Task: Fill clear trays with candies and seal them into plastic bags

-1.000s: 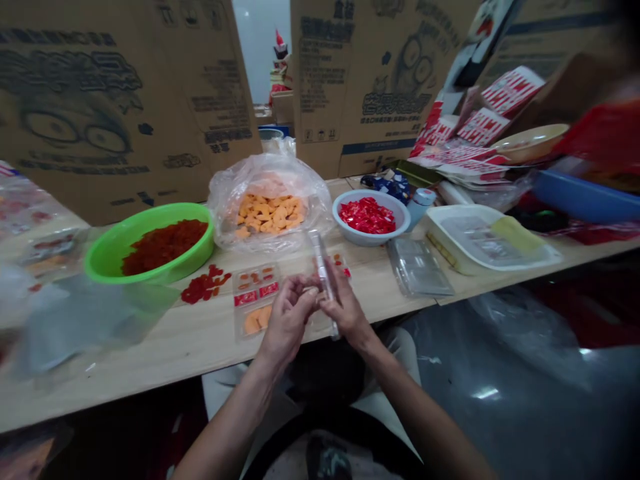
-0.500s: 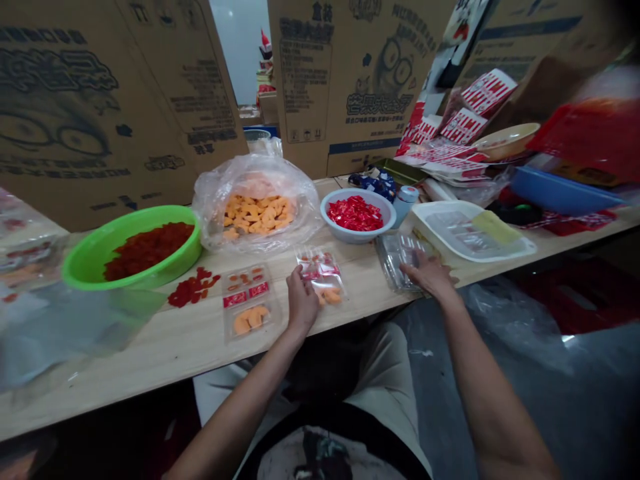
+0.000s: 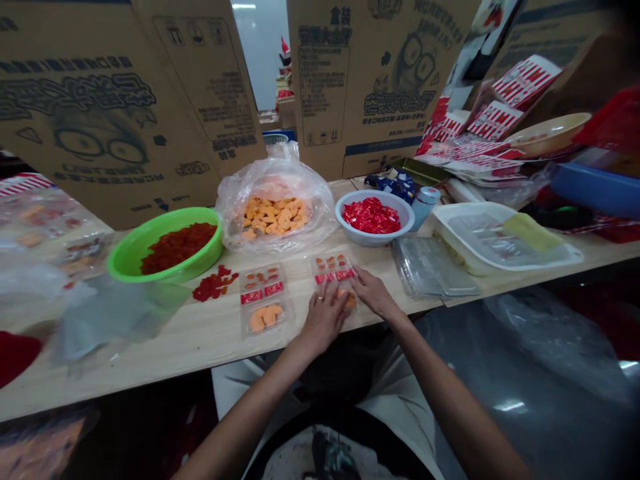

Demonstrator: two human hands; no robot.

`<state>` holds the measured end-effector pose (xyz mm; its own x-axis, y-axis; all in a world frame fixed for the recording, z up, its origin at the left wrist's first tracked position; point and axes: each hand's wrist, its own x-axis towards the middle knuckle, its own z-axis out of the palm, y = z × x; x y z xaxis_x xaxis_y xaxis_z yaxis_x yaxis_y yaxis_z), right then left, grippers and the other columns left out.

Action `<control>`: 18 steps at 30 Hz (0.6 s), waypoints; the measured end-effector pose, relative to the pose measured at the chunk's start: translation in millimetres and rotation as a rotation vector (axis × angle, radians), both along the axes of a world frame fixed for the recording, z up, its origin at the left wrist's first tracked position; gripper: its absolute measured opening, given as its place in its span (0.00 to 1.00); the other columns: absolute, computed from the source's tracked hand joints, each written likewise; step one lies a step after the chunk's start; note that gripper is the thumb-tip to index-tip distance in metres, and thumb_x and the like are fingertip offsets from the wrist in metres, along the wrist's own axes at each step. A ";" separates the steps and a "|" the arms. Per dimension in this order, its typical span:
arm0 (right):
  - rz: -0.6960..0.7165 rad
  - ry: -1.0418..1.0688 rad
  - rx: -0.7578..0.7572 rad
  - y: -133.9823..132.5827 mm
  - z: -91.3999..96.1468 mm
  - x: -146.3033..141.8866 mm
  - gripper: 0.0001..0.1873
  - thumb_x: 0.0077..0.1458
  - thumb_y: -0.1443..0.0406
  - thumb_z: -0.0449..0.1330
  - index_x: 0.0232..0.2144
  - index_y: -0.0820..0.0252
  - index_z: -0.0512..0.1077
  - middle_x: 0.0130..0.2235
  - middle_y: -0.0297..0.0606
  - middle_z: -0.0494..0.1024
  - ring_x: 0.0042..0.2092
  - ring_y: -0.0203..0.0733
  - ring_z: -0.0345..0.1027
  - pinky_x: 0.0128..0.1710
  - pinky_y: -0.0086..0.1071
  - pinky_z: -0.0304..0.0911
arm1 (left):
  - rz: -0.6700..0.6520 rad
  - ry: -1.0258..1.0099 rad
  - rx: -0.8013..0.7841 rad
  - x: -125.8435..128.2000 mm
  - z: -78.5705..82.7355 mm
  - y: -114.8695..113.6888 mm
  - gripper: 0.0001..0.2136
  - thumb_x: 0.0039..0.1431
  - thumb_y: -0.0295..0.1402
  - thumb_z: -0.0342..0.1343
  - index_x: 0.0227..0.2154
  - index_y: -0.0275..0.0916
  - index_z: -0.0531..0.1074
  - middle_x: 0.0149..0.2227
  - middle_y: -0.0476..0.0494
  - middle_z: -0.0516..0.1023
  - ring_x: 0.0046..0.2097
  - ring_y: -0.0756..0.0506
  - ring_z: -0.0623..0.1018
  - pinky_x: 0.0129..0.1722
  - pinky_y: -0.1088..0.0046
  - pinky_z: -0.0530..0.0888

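A clear compartment tray [image 3: 331, 262] lies near the table's front edge, holding small orange-red pieces, red packets and orange snack pieces. My left hand [image 3: 324, 317] rests across its front part with the fingers stretched out, hiding some of the contents. At the tray's right side, the extended fingers of my right hand [image 3: 373, 291] touch its edge. To the left lies a similar filled tray [image 3: 263, 300]. Several clear plastic trays or lids [image 3: 427, 265] are stacked to the right of my right hand.
Behind stand a green basin [image 3: 213, 250] of red-brown pieces, an open bag [image 3: 323, 200] of orange snacks and a pale blue bowl [image 3: 377, 238] of red packets. Loose red pieces [image 3: 215, 283] lie near the basin. A white tub [image 3: 445, 247] stands right; cardboard boxes [image 3: 320, 100] line the back.
My right hand has left the clear plastic stack and moved left to the filled tray. My left hand has shifted from its left edge onto its front part. The view has turned slightly left.
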<state>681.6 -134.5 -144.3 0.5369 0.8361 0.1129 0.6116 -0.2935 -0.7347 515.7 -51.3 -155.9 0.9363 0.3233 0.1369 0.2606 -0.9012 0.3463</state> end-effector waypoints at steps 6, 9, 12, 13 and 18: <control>-0.190 -0.121 -0.224 -19.4 7.3 -18.3 0.21 0.60 0.63 0.48 0.46 0.60 0.78 0.45 0.45 0.82 0.48 0.47 0.74 0.48 0.33 0.63 | -0.125 0.082 0.000 -17.0 -18.1 6.6 0.30 0.62 0.19 0.44 0.65 0.49 0.59 0.69 0.41 0.56 0.71 0.33 0.50 0.63 0.34 0.51; -0.215 -0.225 -0.365 -21.3 13.3 -24.4 0.21 0.61 0.65 0.47 0.42 0.60 0.80 0.44 0.47 0.82 0.47 0.49 0.75 0.48 0.35 0.63 | -0.181 0.117 0.005 -22.3 -16.8 9.6 0.38 0.55 0.15 0.44 0.67 0.52 0.54 0.70 0.44 0.53 0.72 0.35 0.47 0.64 0.32 0.45; -0.244 -0.360 -0.343 -8.8 17.3 -28.2 0.25 0.62 0.64 0.47 0.56 0.64 0.72 0.58 0.53 0.73 0.58 0.54 0.66 0.54 0.41 0.61 | -0.210 0.135 0.010 -21.8 -12.5 10.9 0.41 0.53 0.16 0.47 0.68 0.54 0.51 0.71 0.46 0.49 0.72 0.33 0.42 0.64 0.33 0.43; -0.217 -0.413 -0.310 -1.5 17.5 -28.8 0.27 0.63 0.63 0.48 0.61 0.64 0.67 0.62 0.53 0.67 0.63 0.56 0.60 0.57 0.45 0.58 | -0.204 0.135 0.008 -20.2 -11.2 10.6 0.39 0.55 0.17 0.47 0.68 0.52 0.51 0.72 0.45 0.49 0.72 0.32 0.41 0.65 0.34 0.44; 0.023 -0.474 -0.329 43.0 6.8 -27.0 0.28 0.69 0.58 0.41 0.68 0.54 0.56 0.71 0.49 0.50 0.70 0.62 0.40 0.63 0.57 0.45 | -0.098 0.062 -0.033 -15.9 -2.4 5.4 0.26 0.65 0.29 0.47 0.66 0.37 0.56 0.70 0.31 0.53 0.72 0.35 0.49 0.67 0.45 0.52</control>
